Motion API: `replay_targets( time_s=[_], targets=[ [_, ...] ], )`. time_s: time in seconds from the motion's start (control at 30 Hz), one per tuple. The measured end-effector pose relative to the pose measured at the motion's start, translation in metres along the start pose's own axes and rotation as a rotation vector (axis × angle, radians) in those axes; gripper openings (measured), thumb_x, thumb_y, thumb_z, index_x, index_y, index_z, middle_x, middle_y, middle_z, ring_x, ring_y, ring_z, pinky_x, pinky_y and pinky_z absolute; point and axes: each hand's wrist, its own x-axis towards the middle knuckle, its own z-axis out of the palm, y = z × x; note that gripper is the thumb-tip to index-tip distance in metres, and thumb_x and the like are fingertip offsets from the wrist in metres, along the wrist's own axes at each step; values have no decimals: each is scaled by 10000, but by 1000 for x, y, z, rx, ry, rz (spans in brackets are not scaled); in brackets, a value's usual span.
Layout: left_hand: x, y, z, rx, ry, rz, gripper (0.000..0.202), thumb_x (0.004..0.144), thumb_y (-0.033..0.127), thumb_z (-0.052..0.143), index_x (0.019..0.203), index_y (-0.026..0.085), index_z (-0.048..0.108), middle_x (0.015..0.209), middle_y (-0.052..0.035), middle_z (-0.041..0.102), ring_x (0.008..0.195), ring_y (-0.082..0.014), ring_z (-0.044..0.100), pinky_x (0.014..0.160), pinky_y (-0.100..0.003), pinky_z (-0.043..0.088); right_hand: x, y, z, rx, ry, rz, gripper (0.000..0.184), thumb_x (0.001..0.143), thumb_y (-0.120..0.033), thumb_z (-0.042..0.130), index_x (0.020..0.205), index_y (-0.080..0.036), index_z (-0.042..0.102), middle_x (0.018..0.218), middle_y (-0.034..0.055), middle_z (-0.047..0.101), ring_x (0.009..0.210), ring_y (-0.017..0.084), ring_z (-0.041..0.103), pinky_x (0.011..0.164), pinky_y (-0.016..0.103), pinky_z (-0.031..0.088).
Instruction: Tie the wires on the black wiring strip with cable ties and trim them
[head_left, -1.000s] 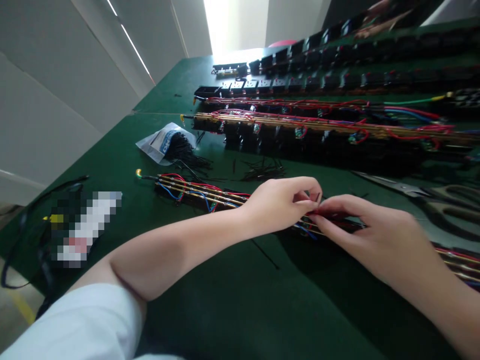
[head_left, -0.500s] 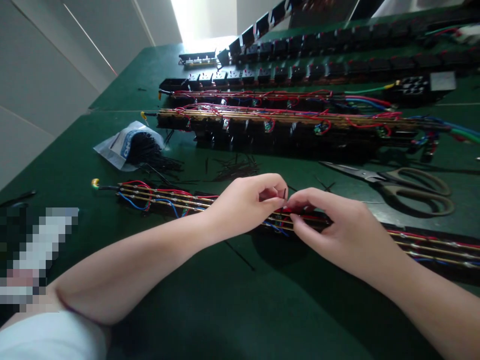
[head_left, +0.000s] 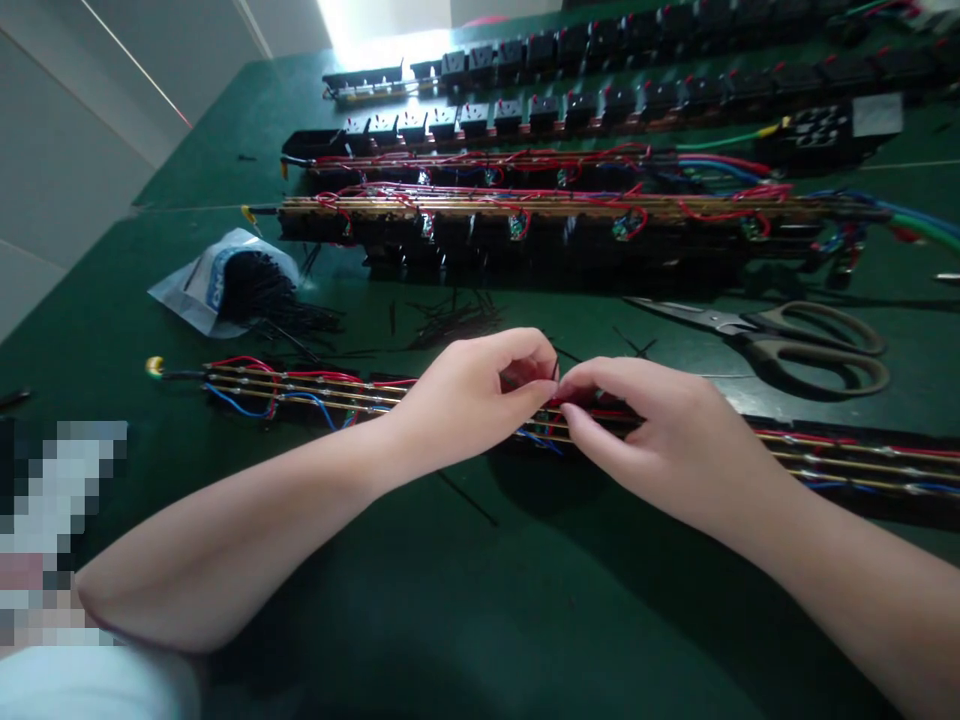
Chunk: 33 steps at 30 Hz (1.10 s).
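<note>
My left hand (head_left: 487,390) is closed in a pinch on a thin black cable tie (head_left: 556,369), of which only a short bit shows. Just beside it, my right hand (head_left: 652,415) has its thumb and forefinger nearly together, and what lies between them is too small to make out. Both sets of fingertips are over the nearest wired strip (head_left: 300,388), a long black housing with brass bars and red and blue wires. Its middle is partly hidden by my hands.
A plastic bag (head_left: 202,290) spills black cable ties at the left, and more loose ties (head_left: 457,318) lie behind my hands. Scissors (head_left: 780,340) rest at the right. Several wired strips (head_left: 525,215) and socket strips (head_left: 510,115) span the back of the green table (head_left: 420,620).
The view has shifted, so things sit further left and higher. At the back, a tilted black strip is no longer raised. My hands keep almost the same pinch over the wired strip.
</note>
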Motion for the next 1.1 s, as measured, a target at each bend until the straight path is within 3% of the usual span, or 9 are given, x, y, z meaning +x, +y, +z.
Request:
replay_targets(
  time_s=[0.33,0.73,1.1],
  targets=[
    [0,-1,-1,-29,-23,13,65,884,134,602,857,192,613,840,42,669,783,-101,650,719,-206,505,-1,-3,4,-130,41,-123,180,882,-300,561,970,-220,697,866,78,776,763,253,694,634,369,492],
    [0,-1,-3,-44,-46,6,53,881,146,619,854,191,620,851,33,683,788,-114,676,705,-212,527,0,1,0,-9,-17,-73,185,874,-306,578,995,-244,704,907,59,782,790,247,713,643,367,526],
    [-1,1,-1,31,-16,-2,81,920,139,611,882,205,638,809,55,660,742,-94,617,687,-203,470,-2,0,1,-11,-18,-78,174,890,-312,570,969,-237,706,890,58,766,796,251,700,655,381,510]
  ],
)
